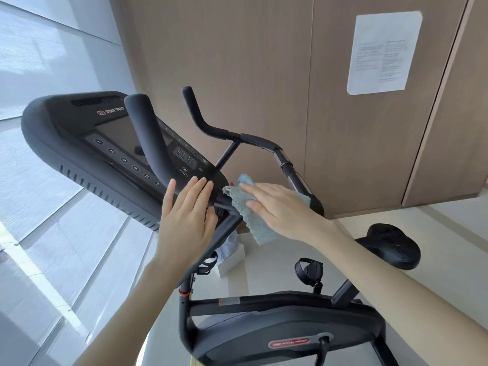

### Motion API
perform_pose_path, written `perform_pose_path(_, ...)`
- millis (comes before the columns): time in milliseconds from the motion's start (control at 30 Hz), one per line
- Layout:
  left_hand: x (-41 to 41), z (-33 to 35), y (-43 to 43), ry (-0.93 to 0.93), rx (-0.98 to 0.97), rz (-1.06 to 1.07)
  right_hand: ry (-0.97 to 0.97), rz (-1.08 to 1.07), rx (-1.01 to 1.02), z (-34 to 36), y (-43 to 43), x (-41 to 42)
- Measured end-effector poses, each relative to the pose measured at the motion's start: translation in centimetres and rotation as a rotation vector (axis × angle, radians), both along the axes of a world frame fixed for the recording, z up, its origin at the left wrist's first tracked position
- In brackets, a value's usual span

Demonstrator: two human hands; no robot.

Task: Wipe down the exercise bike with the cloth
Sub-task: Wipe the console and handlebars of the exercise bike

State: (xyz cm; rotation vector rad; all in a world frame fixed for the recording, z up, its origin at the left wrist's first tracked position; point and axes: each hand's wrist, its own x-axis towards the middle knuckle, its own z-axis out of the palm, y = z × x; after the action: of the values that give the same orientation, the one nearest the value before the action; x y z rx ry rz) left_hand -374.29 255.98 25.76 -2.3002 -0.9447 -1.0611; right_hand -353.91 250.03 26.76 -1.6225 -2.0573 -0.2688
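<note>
A black exercise bike fills the middle of the view, with its console at the left and its handlebar running right. A light blue cloth lies draped over the handlebar near the console's lower corner. My right hand presses flat on the cloth with straight fingers. My left hand rests open against the near grip and the console's edge, fingers straight and pointing up. The black saddle is at the right.
A wood-panelled wall with a posted white sheet of paper stands behind the bike. Large windows run along the left. A pedal and a bottle holder project from the frame. A white box sits on the pale floor.
</note>
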Motion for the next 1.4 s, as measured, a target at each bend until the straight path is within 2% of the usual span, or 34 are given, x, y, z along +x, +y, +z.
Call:
perform_pose_path(200,0.1,-0.6,-0.3,0.029,0.019,0.036,-0.051,-0.028,-0.013,-1.9,-3.9,3.2)
perform_pose_path(367,0.9,-1.4,-1.6,0.147,0.021,0.019,-0.028,-0.007,-0.019,-2.9,-5.9,6.3)
perform_pose_path(467,1.5,-1.3,-2.1,0.144,-0.004,0.048,0.029,0.073,-0.018,-2.6,-4.2,6.2)
perform_pose_path(733,4.3,-1.4,-4.6,0.010,-0.086,0.169,0.032,0.368,-0.100,-0.5,0.8,5.6)
perform_pose_path(933,7.6,-2.4,-7.3,0.014,-0.129,0.256,-0.077,0.475,-0.068,-1.9,-1.3,10.3)
perform_pose_path(1167,8.9,-2.2,-8.5,0.013,-0.231,0.364,-0.012,0.569,-0.117,-3.8,-2.7,16.8)
perform_pose_path(1400,8.1,-1.2,-8.8,0.135,-0.224,0.409,-0.015,0.537,0.067,-2.7,0.1,12.3)
